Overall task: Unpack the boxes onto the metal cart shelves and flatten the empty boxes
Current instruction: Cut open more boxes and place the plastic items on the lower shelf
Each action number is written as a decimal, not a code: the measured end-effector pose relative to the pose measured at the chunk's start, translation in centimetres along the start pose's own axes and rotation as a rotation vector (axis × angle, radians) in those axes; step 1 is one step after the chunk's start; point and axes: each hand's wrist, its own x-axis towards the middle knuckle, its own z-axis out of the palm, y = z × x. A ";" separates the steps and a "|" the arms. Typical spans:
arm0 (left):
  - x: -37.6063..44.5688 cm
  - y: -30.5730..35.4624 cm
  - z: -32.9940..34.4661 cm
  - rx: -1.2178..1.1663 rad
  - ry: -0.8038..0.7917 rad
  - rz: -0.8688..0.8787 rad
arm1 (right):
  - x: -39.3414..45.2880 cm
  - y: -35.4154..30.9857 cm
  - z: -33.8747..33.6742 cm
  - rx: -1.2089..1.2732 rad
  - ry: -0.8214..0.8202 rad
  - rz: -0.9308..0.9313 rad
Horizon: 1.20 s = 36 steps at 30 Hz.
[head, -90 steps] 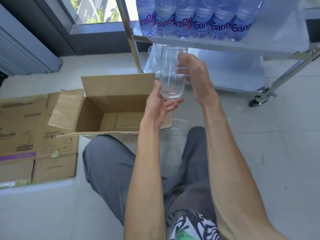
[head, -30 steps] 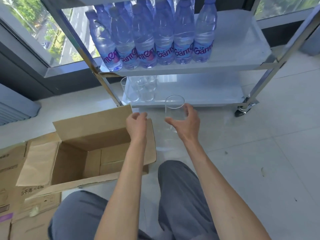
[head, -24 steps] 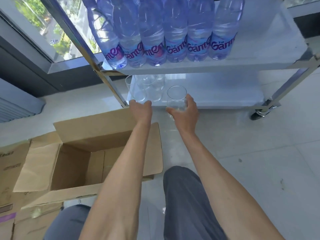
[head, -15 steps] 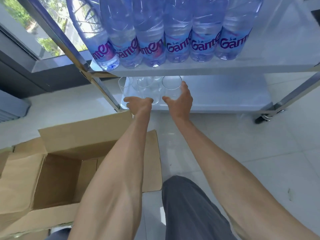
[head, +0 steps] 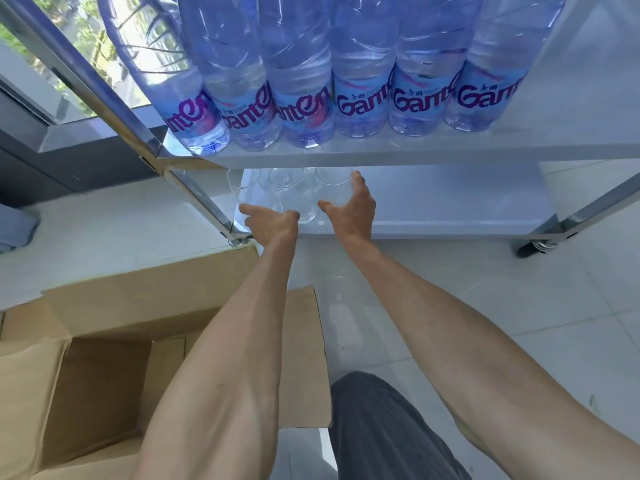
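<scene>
The glass (head: pixel 333 188) that the right hand (head: pixel 349 209) was carrying a second ago now stands on the cart's lower shelf (head: pixel 450 202), at the right end of the cluster. That hand has opened wide around it, thumb and fingers spread, holding nothing as far as I can see. The left hand (head: pixel 273 221) sits at the shelf's front edge, fingers reaching loosely toward the other glasses, also holding nothing. So one more item is unpacked. I count about four glasses on that shelf, though they overlap and it is hard to be sure, and six water bottles (head: pixel 360 81) across the upper shelf. One open box (head: pixel 104 375) sits by the person's knee; what I can see inside looks bare, so flattening may come soon.
</scene>
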 end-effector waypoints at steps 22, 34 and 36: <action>-5.3 -1.3 -1.1 0.172 -0.207 0.022 | -5.3 -0.9 -1.3 -0.163 -0.078 0.163; -10.1 -6.2 -16.9 0.150 -0.019 0.401 | -16.7 -6.9 -3.6 -0.143 -0.179 0.015; -9.9 -9.8 -19.3 0.392 -0.036 0.302 | -19.6 -7.9 -2.7 -0.170 -0.234 -0.126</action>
